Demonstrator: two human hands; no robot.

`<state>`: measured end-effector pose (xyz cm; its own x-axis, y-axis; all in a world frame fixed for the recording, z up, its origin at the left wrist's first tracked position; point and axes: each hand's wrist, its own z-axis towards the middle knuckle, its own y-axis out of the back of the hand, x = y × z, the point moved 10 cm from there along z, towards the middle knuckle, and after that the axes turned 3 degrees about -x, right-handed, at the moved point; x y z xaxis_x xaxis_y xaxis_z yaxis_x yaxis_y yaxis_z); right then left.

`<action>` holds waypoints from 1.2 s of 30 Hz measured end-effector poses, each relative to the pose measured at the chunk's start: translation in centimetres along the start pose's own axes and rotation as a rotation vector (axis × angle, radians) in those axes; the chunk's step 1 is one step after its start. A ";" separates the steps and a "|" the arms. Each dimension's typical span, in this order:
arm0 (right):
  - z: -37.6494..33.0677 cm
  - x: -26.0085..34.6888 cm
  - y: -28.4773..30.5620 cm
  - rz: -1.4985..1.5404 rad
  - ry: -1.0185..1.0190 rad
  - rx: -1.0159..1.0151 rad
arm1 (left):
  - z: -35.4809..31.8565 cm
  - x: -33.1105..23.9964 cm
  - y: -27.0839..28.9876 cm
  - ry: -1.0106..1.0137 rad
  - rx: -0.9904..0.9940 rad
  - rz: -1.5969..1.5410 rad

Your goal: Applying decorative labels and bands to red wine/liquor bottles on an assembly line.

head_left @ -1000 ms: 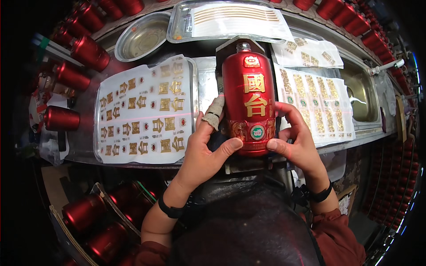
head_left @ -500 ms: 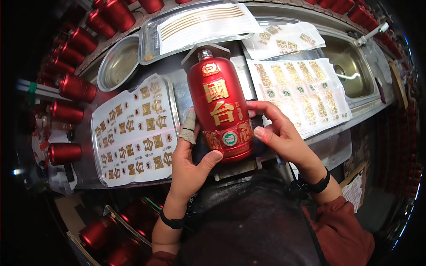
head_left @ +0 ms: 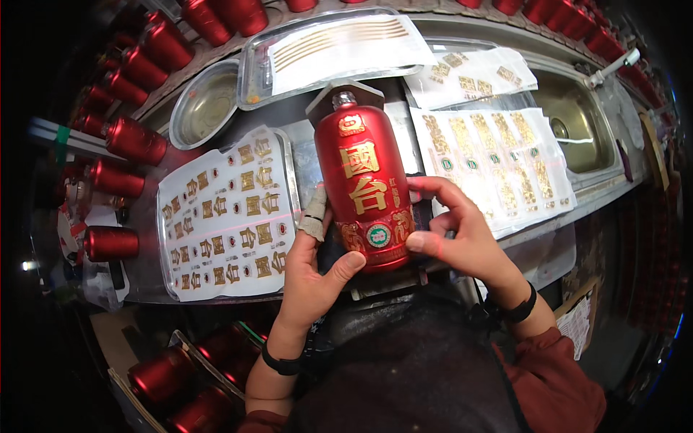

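A red bottle [head_left: 367,189] with large gold characters and a small round green sticker near its base lies in the middle of the frame, its neck pointing toward the top edge and resting against a grey angled block [head_left: 345,97] — both hands have it. The left hand [head_left: 314,273] cups the bottle's lower left side, thumb pressed across the bottom edge, and its index finger, wrapped in a pale bandage, runs up along the side. The right hand [head_left: 462,234] closes on the lower right side, with fingers curled over the bottle's flank and the thumb tip set just beside the green sticker. Each wrist wears a black band. Left of the bottle lies a white sheet of gold stickers [head_left: 224,216] on a metal tray [head_left: 286,164]; to the right, more sticker sheets [head_left: 498,162] spread toward a steel sink [head_left: 577,119] in the upper right. Above the bottle, at the top centre, a clear tray [head_left: 332,47] holds a sheet of thin gold strips, and a round metal bowl [head_left: 204,105] sits just left of it. Many more red bottles [head_left: 133,141] lie in rows along the upper left and top rim, and a few sit in a box [head_left: 195,375] at the lower left.
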<state>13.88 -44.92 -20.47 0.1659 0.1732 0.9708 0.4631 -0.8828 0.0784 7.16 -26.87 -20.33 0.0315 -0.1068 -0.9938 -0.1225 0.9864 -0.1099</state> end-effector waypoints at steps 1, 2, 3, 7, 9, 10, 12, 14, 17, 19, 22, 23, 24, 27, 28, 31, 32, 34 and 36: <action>0.2 -0.2 0.2 0.079 -0.046 -0.018 | 0.0 -0.1 0.0 -0.005 0.011 0.021; 0.2 0.0 1.5 0.160 -0.113 -0.120 | 0.0 -0.1 -0.1 -0.009 0.021 0.041; 0.7 -0.7 3.1 0.254 -0.114 -0.173 | -0.1 -0.2 -0.1 0.007 0.009 0.015; 1.1 -4.0 6.4 0.755 -0.253 -0.239 | -0.2 -0.5 0.4 -0.028 0.000 0.127; 0.5 -3.8 5.4 0.773 -0.245 -0.186 | -0.2 -0.4 0.1 -0.033 0.001 0.185; 0.2 -3.5 4.5 0.801 -0.241 -0.140 | -0.2 -0.3 0.4 -0.036 -0.004 0.183; -1.0 -0.7 2.8 0.657 -0.195 -0.093 | -0.2 -0.1 -0.3 -0.045 0.094 0.216; -1.7 2.3 2.1 0.330 -0.047 -0.182 | -0.2 0.0 -0.3 -0.038 0.098 0.218; -2.8 7.7 -1.0 -0.132 0.380 -0.068 | -0.1 0.2 -0.3 -0.058 0.106 0.258; -2.6 10.5 -3.5 -0.404 0.616 0.042 | -0.1 -0.2 0.0 -0.076 0.087 0.210; -1.9 13.1 -4.6 -0.689 0.918 -0.044 | -0.2 -0.3 0.6 -0.061 -0.008 0.226; -1.7 13.5 -4.3 -0.725 0.940 -0.062 | -0.3 0.0 0.4 -0.030 -0.009 0.170; -1.7 14.1 -4.0 -0.758 0.967 -0.077 | -0.3 0.1 0.6 -0.033 -0.023 0.169; -3.2 13.7 -5.1 -0.729 0.931 0.045 | -0.4 0.6 0.3 -0.040 -0.017 0.218; -3.5 13.2 -5.5 -0.698 0.876 0.112 | -0.4 0.5 0.4 -0.040 -0.019 0.216; -2.0 13.1 -5.0 -0.700 0.884 0.019 | -0.5 0.2 0.9 -0.055 -0.020 0.248; -1.7 13.0 -4.3 -0.704 0.849 -0.042 | -0.6 0.2 0.7 -0.054 -0.013 0.250; -2.2 13.2 -4.0 -0.741 0.874 -0.058 | -0.3 0.4 0.4 -0.030 -0.008 0.197; -3.0 13.4 -4.3 -0.680 0.923 -0.026 | -0.3 0.3 0.4 -0.045 -0.010 0.203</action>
<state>11.50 -40.15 -7.10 -0.8188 0.2410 0.5211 0.1926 -0.7397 0.6448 6.81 -26.54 -20.65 0.0497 0.1002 -0.9937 -0.1406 0.9858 0.0924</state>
